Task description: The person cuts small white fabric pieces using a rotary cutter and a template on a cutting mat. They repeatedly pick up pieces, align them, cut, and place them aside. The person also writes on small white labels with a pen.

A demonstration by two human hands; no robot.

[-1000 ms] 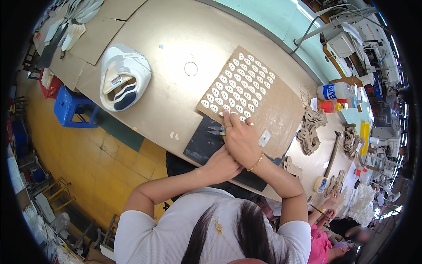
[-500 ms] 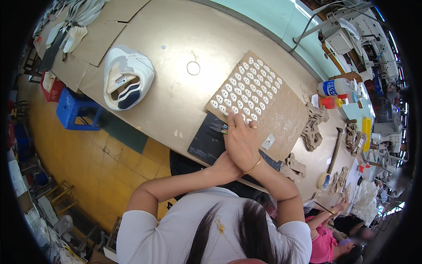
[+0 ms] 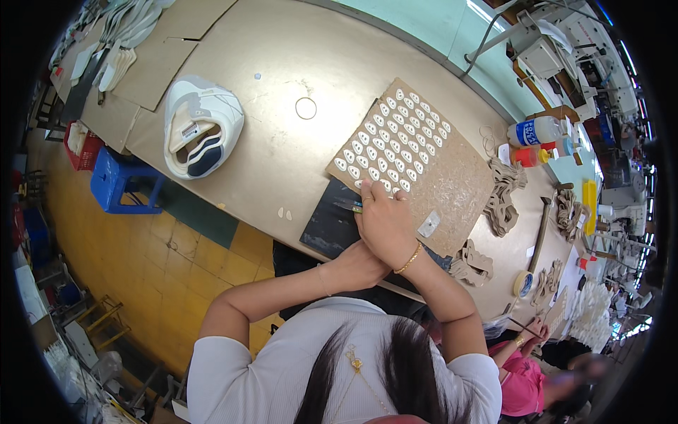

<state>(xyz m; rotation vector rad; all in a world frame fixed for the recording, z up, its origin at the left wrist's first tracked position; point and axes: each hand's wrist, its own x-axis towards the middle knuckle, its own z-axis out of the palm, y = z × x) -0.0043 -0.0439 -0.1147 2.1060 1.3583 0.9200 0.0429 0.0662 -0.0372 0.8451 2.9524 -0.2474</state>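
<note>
A brown board [image 3: 452, 191] carries rows of small white oval pieces [image 3: 392, 141] with dark centres. My right hand [image 3: 385, 222] rests at the board's near edge, its fingertips at the lowest row of pieces. From under its palm stick the two dark, pointed blades of small thread snips [image 3: 347, 205] with a bit of green. Whether the fingertips pinch a piece is hidden. My left hand [image 3: 357, 268] lies crossed beneath the right wrist, its fingers out of sight. A black sheet [image 3: 328, 230] lies partly under the board. On the board sits a small pale plate [image 3: 429, 223].
A white sneaker [image 3: 205, 127] stands to the left, a rubber band [image 3: 306, 108] beyond it. Grey-brown cut parts [image 3: 503, 205], a hammer [image 3: 540, 226], a tape roll [image 3: 522, 284] and a bottle [image 3: 534, 131] are at right. A co-worker's hands [image 3: 534, 332] work at lower right.
My right hand has drawn back very slightly toward me, its fingers still by the lowest white pieces. The view has shifted a little. At lower right the co-worker's hands have moved.
</note>
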